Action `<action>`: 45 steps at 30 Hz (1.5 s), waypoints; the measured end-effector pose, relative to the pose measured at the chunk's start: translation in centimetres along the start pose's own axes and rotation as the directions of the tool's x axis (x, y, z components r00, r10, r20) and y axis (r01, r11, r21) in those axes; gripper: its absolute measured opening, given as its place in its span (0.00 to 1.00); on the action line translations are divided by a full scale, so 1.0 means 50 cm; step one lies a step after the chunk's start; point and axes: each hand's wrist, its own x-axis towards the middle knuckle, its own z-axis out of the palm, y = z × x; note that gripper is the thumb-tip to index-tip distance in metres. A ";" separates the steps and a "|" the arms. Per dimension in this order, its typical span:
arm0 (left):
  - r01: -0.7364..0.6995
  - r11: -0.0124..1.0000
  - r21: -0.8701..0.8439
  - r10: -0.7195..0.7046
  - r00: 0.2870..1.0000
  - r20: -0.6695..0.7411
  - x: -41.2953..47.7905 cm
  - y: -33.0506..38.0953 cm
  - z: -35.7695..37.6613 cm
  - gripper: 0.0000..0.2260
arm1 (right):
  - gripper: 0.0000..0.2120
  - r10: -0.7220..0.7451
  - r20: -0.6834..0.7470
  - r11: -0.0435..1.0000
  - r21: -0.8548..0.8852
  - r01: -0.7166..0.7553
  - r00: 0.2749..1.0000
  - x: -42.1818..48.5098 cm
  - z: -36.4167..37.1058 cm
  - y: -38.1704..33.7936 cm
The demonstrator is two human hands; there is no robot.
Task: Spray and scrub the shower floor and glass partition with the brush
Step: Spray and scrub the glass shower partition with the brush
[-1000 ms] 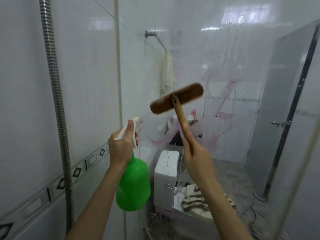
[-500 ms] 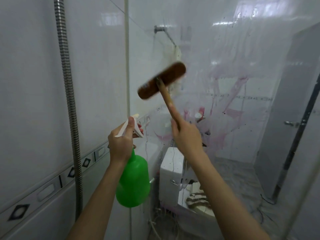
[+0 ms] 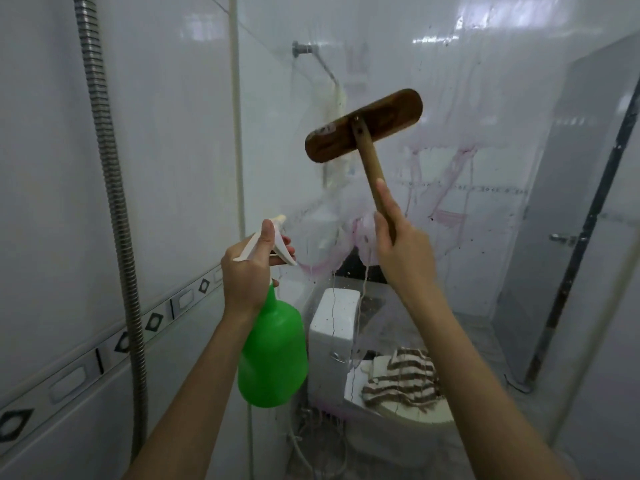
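Note:
A wooden brush [image 3: 363,125] with a long handle is pressed bristles-first against the glass partition [image 3: 485,140], its head tilted up to the right. My right hand [image 3: 403,247] grips the handle below the head. Pink streaks and soapy film run down the glass around and below the brush. My left hand [image 3: 247,271] holds the white trigger head of a green spray bottle [image 3: 273,358], nozzle pointing at the glass left of the brush. The shower floor is out of view.
A metal shower hose [image 3: 110,188] hangs down the white tiled wall on the left. Behind the glass stand a white toilet [image 3: 334,337] with a striped cloth [image 3: 403,379] on its lid, a towel rail and a grey door [image 3: 568,216] at right.
The brush head has swept right and slightly down across the glass, from near the left frame toward the middle. My left hand with the bottle has barely moved.

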 end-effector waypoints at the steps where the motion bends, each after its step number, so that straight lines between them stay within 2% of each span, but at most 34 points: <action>1: 0.003 1.000 -0.008 -0.003 1.000 0.012 0.000 0.002 0.006 0.19 | 0.24 0.024 -0.005 1.000 0.009 -0.024 1.000 -0.028 -0.005 0.017; 3: 0.010 1.000 -0.017 -0.009 1.000 0.026 0.002 0.005 0.017 0.20 | 0.24 0.109 0.016 0.986 0.122 -0.110 0.994 -0.135 -0.007 0.060; 5: 0.003 1.000 -0.025 -0.002 1.000 0.027 0.002 0.007 0.026 0.20 | 0.25 0.135 0.028 0.973 0.184 -0.138 0.990 -0.202 -0.012 0.068; 12: 0.041 0.996 -0.084 -0.034 0.996 0.083 -0.006 0.008 0.081 0.19 | 0.23 0.117 -0.205 0.981 0.174 -0.082 0.972 0.082 -0.124 0.052; 18: 0.024 0.993 -0.111 -0.010 0.992 0.127 -0.005 0.008 0.108 0.21 | 0.23 0.229 -0.106 0.940 0.282 -0.192 0.968 -0.159 -0.086 0.109; 23: 0.033 0.992 -0.124 -0.013 0.988 0.157 0.000 0.013 0.140 0.22 | 0.22 0.232 -0.176 0.935 0.313 -0.169 0.957 0.062 -0.168 0.081; 26: 0.029 0.991 -0.128 -0.006 0.984 0.177 0.002 0.015 0.154 0.24 | 0.23 0.200 -0.177 0.951 0.273 -0.147 0.964 -0.036 -0.149 0.120; 29: -0.005 0.991 -0.133 0.033 0.978 0.206 -0.002 0.016 0.163 0.26 | 0.24 0.295 -0.137 0.919 0.313 -0.241 0.946 -0.227 -0.107 0.146; 31: -0.020 0.992 -0.125 0.046 0.976 0.212 -0.005 0.017 0.171 0.24 | 0.23 0.263 -0.169 0.943 0.253 -0.216 0.950 -0.188 -0.124 0.148; 35: -0.014 0.989 -0.145 0.045 0.976 0.215 -0.017 0.020 0.190 0.19 | 0.22 0.210 -0.267 0.964 0.218 -0.153 0.941 0.027 -0.221 0.132; 37: 0.009 0.988 -0.156 0.025 0.976 0.218 -0.024 0.017 0.197 0.17 | 0.23 0.189 -0.265 0.971 0.191 -0.141 0.945 -0.009 -0.209 0.157; 41: 0.019 0.988 -0.151 0.017 0.973 0.230 -0.037 -0.009 0.198 0.15 | 0.29 0.354 -0.178 0.923 0.223 -0.313 0.918 -0.309 -0.116 0.199; 43: 0.028 0.992 -0.126 0.003 0.970 0.242 -0.043 -0.022 0.200 0.14 | 0.28 0.357 -0.175 0.926 0.197 -0.323 0.918 -0.298 -0.119 0.189; 45: 0.049 0.994 -0.097 -0.023 0.967 0.254 -0.050 -0.034 0.207 0.15 | 0.25 0.318 -0.168 0.934 0.223 -0.278 0.933 -0.184 -0.154 0.177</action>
